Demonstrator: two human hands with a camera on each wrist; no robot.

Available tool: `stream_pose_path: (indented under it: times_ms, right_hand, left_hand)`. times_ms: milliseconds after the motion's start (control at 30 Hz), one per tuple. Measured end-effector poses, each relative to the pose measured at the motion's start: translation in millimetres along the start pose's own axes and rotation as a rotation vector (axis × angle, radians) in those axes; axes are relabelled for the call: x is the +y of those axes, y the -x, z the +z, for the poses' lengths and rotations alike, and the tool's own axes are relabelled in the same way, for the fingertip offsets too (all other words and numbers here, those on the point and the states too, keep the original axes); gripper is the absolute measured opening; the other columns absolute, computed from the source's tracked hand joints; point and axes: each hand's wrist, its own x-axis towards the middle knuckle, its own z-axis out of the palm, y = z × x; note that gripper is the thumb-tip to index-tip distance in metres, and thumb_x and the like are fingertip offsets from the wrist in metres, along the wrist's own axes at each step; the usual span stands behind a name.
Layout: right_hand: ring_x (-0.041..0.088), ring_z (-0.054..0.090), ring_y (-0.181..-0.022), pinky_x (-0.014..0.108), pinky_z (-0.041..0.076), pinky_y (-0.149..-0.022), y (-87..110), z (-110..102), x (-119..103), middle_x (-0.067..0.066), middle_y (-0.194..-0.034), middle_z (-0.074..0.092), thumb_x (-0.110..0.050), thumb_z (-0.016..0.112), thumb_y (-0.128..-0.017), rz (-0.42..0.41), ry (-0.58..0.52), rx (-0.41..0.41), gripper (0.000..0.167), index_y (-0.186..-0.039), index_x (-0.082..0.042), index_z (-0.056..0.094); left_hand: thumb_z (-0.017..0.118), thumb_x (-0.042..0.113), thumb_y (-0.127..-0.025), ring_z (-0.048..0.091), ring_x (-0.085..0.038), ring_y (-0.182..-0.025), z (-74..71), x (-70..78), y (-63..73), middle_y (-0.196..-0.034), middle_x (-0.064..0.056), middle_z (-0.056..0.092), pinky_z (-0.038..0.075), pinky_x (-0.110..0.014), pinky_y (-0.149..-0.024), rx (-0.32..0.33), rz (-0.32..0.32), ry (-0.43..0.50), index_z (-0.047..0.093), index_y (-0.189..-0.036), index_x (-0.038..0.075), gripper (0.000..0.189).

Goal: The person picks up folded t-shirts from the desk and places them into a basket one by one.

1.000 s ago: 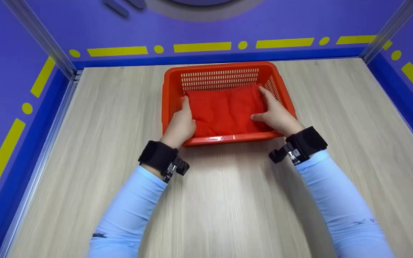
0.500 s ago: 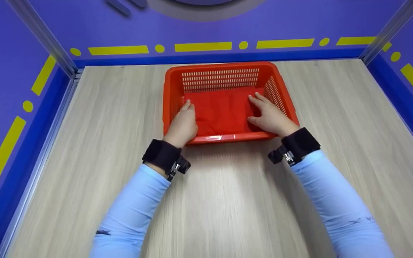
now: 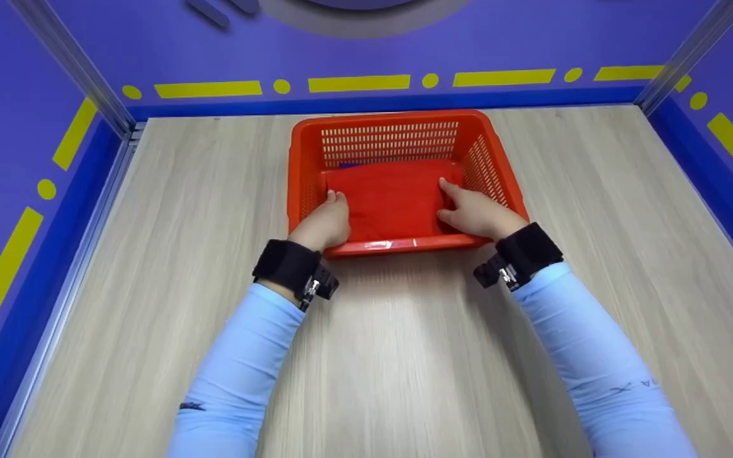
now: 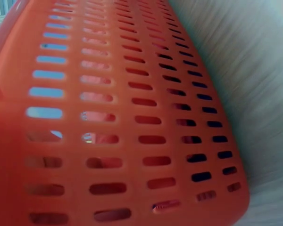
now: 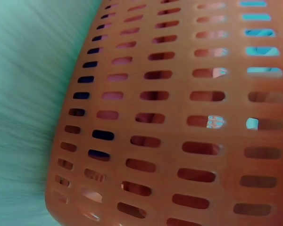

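A red plastic basket (image 3: 404,119) with slotted walls stands on the table. Inside it lies a red cloth (image 3: 392,197), its upper surface fairly smooth. My left hand (image 3: 323,222) reaches over the front left rim and touches the cloth's left side; most of its fingers are hidden. On the other side, my right hand (image 3: 478,211) rests at the cloth's right side, thumb and forefinger apart and lower fingers hidden. A blue-purple patch (image 3: 349,165) shows behind the cloth's far edge. Both wrist views show mainly the slotted basket wall (image 4: 122,117), with dark blue material behind the lower slots.
The basket stands on a light wood-grain table (image 3: 398,356), near the blue-purple back wall (image 3: 366,57). Similar panels rise at the left and right, with metal posts at the corners. Both wrists wear black straps with small cameras.
The cloth's far edge has come nearer to me, baring a blue-purple patch, and its top looks smoother. My right hand has moved inward from the far right corner; my left fingertips sit slightly nearer.
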Motion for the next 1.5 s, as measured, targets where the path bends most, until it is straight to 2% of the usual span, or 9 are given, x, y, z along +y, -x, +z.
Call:
stream_pose_path:
  times_ms: [300, 467, 600, 700, 833, 967, 1200, 1367, 1500]
  right_hand:
    - [0.038, 0.040, -0.141, 0.052, 0.025, -0.120, -0.5, 1.4, -0.2, 0.026, -0.158, 0.033, -0.024, 0.052, -0.103, -0.009, -0.006, 0.024, 0.071, -0.162, -0.007, 0.016]
    - [0.037, 0.044, -0.137, 0.052, 0.028, -0.119, -2.0, 2.4, 0.9, 0.027, -0.155, 0.039, -0.023, 0.054, -0.103, -0.016, -0.019, 0.097, 0.068, -0.161, -0.007, 0.024]
    - [0.036, 0.046, -0.137, 0.051, 0.031, -0.118, -3.3, 3.9, 2.0, 0.026, -0.152, 0.044, -0.020, 0.056, -0.102, -0.039, -0.022, 0.176, 0.062, -0.157, -0.003, 0.034]
    - [0.035, 0.052, -0.127, 0.050, 0.037, -0.113, -3.6, 5.5, 3.1, 0.025, -0.147, 0.050, -0.017, 0.057, -0.101, -0.057, -0.042, 0.241, 0.055, -0.151, 0.001, 0.043]
    - [0.034, 0.056, -0.109, 0.049, 0.045, -0.103, -3.1, 7.2, 4.2, 0.024, -0.131, 0.062, -0.011, 0.057, -0.099, -0.087, -0.085, 0.349, 0.041, -0.137, 0.005, 0.058]
    - [0.034, 0.063, -0.102, 0.048, 0.050, -0.096, -1.2, 9.0, 4.0, 0.021, -0.114, 0.069, -0.008, 0.058, -0.097, -0.141, -0.097, 0.503, 0.027, -0.118, 0.004, 0.068]
    - [0.033, 0.066, -0.088, 0.048, 0.054, -0.082, 5.8, 14.5, 4.2, 0.018, -0.095, 0.071, -0.012, 0.060, -0.095, -0.244, 0.013, 0.755, 0.019, -0.100, 0.000, 0.073]
    - [0.032, 0.061, -0.083, 0.044, 0.052, -0.074, 17.6, 26.2, 8.5, 0.015, -0.088, 0.070, -0.011, 0.062, -0.094, -0.311, 0.053, 0.861, 0.015, -0.095, -0.001, 0.073]
    - [0.029, 0.059, -0.080, 0.039, 0.048, -0.070, 33.4, 41.1, 13.8, 0.012, -0.086, 0.072, -0.005, 0.064, -0.092, -0.395, -0.003, 0.916, 0.011, -0.093, -0.001, 0.074]
  left_hand:
    - [0.034, -0.003, -0.101, 0.008, -0.029, -0.154, 1.0, -2.3, -0.9, -0.164, -0.028, 0.006, 0.015, -0.032, -0.123, 0.005, 0.007, -0.007, 0.007, -0.156, -0.011, 0.062]
    - [0.037, -0.003, -0.101, 0.015, -0.030, -0.153, 2.8, -3.0, -3.1, -0.163, -0.027, 0.013, 0.018, -0.033, -0.123, 0.066, -0.012, 0.013, 0.013, -0.157, -0.010, 0.062]
    - [0.041, -0.002, -0.100, 0.032, -0.032, -0.147, 6.2, -2.9, -2.6, -0.159, -0.027, 0.027, 0.029, -0.036, -0.120, 0.175, -0.001, 0.026, 0.026, -0.155, -0.009, 0.058]
    - [0.042, -0.001, -0.099, 0.045, -0.035, -0.139, 9.5, -3.0, -1.4, -0.152, -0.027, 0.043, 0.037, -0.039, -0.116, 0.276, 0.027, 0.050, 0.040, -0.151, -0.007, 0.052]
    - [0.044, 0.001, -0.099, 0.059, -0.036, -0.125, 14.1, -3.3, 0.7, -0.133, -0.023, 0.062, 0.046, -0.042, -0.108, 0.452, 0.094, 0.108, 0.058, -0.138, -0.004, 0.042]
    - [0.050, 0.005, -0.099, 0.067, -0.034, -0.109, 18.4, -2.7, 3.3, -0.115, -0.020, 0.072, 0.054, -0.042, -0.093, 0.632, 0.171, 0.138, 0.068, -0.125, 0.000, 0.032]
    - [0.054, 0.012, -0.100, 0.069, -0.030, -0.073, 31.7, -0.2, 8.6, -0.086, -0.011, 0.074, 0.057, -0.042, -0.059, 0.931, 0.305, -0.008, 0.072, -0.107, 0.004, 0.020]
    - [0.055, 0.017, -0.101, 0.065, -0.026, -0.060, 48.3, -2.6, 15.8, -0.072, -0.007, 0.069, 0.053, -0.040, -0.048, 1.015, 0.374, -0.066, 0.071, -0.100, 0.006, 0.020]
    - [0.054, 0.024, -0.103, 0.067, -0.025, -0.067, 64.4, -7.8, 27.1, -0.076, -0.005, 0.072, 0.055, -0.039, -0.056, 1.025, 0.431, -0.129, 0.072, -0.096, 0.009, 0.024]
